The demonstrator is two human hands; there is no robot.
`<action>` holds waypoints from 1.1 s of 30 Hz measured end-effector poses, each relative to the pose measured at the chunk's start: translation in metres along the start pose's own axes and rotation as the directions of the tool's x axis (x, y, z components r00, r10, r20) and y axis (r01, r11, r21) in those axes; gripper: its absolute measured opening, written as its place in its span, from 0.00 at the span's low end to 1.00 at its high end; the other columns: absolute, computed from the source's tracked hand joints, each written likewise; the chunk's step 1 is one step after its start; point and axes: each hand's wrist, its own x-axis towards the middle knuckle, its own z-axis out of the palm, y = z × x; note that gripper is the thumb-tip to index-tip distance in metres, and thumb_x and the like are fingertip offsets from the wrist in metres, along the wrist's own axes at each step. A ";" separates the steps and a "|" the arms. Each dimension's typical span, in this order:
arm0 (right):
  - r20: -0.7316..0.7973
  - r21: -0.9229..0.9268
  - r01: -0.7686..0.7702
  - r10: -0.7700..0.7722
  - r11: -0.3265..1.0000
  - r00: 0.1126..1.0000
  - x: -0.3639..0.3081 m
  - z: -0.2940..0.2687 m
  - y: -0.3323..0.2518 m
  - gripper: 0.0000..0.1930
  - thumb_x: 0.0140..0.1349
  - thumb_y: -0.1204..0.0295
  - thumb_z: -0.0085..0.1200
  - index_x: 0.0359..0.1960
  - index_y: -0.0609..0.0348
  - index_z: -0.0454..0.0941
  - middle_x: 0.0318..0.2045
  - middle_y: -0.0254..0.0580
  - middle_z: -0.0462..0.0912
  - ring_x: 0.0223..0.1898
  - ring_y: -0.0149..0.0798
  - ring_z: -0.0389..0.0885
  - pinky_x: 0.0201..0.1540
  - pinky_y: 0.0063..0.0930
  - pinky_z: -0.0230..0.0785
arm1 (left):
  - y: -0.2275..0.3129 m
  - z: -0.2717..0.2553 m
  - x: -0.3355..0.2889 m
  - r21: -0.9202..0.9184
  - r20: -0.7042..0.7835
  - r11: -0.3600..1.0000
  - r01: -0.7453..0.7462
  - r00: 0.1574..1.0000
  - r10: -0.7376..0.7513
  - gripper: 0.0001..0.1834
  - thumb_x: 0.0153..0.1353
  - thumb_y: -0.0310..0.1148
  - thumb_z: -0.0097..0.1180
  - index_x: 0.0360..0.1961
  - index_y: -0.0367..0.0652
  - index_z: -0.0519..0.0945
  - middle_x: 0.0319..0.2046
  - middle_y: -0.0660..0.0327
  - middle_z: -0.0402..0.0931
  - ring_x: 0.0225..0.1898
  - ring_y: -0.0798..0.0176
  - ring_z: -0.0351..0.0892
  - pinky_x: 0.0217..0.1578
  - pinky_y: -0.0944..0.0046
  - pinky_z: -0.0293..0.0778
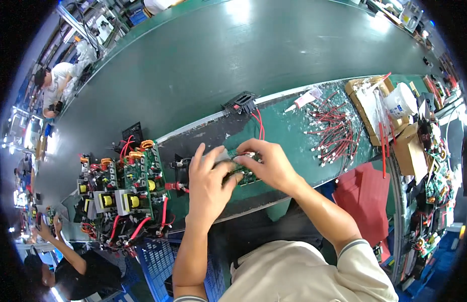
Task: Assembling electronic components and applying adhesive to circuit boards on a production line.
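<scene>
A green circuit board lies at the bench edge in front of me, largely covered by my hands. My left hand is curled over its left part, fingers bent and partly smeared by motion, thumb against the board. On the board's upper side my right hand pinches with thumb and index finger; the small item between them is too hidden to name. Red wires run from behind the right hand to a black plastic housing. A red cable end lies beside my left hand.
Several assembled boards with yellow-cored transformers stand at the left. To the right lie a pile of red-black wire leads, a glue tube, a cardboard box, a white tub and red sheets. Co-workers are at left.
</scene>
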 end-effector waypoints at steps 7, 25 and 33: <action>-0.071 0.124 -0.043 0.052 0.991 0.996 -0.017 -0.024 -0.027 0.10 0.62 0.73 0.63 0.42 0.64 0.82 0.32 0.40 0.86 0.34 0.29 0.81 0.40 0.26 0.75 | 0.000 0.004 0.037 -0.364 -0.127 0.923 -0.126 0.988 0.085 0.17 0.49 0.22 0.67 0.43 0.41 0.84 0.41 0.54 0.84 0.57 0.47 0.78 0.57 0.52 0.73; 0.078 0.426 -0.351 0.352 0.834 0.933 -0.008 -0.039 0.015 0.09 0.69 0.70 0.57 0.38 0.65 0.80 0.33 0.34 0.84 0.37 0.25 0.80 0.42 0.22 0.72 | -0.001 0.006 0.042 -0.827 0.112 0.538 0.165 0.985 -0.130 0.13 0.61 0.22 0.63 0.47 0.38 0.80 0.39 0.65 0.81 0.36 0.77 0.77 0.33 0.73 0.73; -0.027 -0.315 0.036 -0.047 0.948 0.999 0.071 -0.064 -0.028 0.14 0.63 0.63 0.63 0.38 0.64 0.83 0.34 0.46 0.86 0.39 0.39 0.85 0.43 0.33 0.75 | 0.009 0.007 0.051 -0.717 0.042 0.695 0.064 0.998 -0.048 0.07 0.58 0.25 0.66 0.39 0.38 0.86 0.31 0.59 0.82 0.28 0.71 0.78 0.29 0.70 0.71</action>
